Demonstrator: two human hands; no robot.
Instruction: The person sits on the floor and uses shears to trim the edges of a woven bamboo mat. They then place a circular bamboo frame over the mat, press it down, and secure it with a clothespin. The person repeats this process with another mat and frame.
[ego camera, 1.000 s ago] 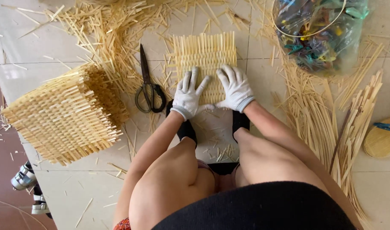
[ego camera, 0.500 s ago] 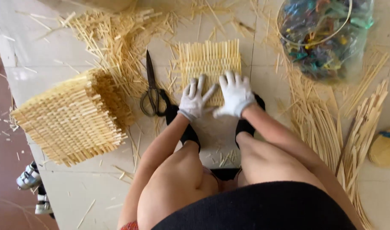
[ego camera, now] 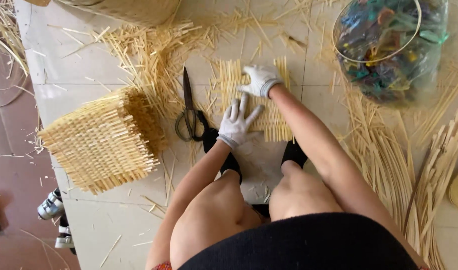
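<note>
A small woven mat of pale bamboo strips (ego camera: 271,117) lies flat on the tiled floor in front of my knees. My left hand (ego camera: 237,122), in a white glove, presses flat on the mat's near left part with fingers spread. My right hand (ego camera: 261,79), also gloved, rests on the mat's far edge with fingers curled down onto the strips. Whether it grips a strip is unclear. Black scissors (ego camera: 188,107) lie just left of the mat.
A stack of woven bamboo mats (ego camera: 101,142) sits to the left. Loose strips (ego camera: 149,50) litter the floor beyond. Long bamboo strips (ego camera: 414,170) lie in bundles at the right. A clear bag of coloured items (ego camera: 389,45) stands far right. Sandals (ego camera: 56,220) lie lower left.
My right hand has moved from the mat's near edge out to its far edge. My left hand stays flat on the near part. The view has tilted slightly.
</note>
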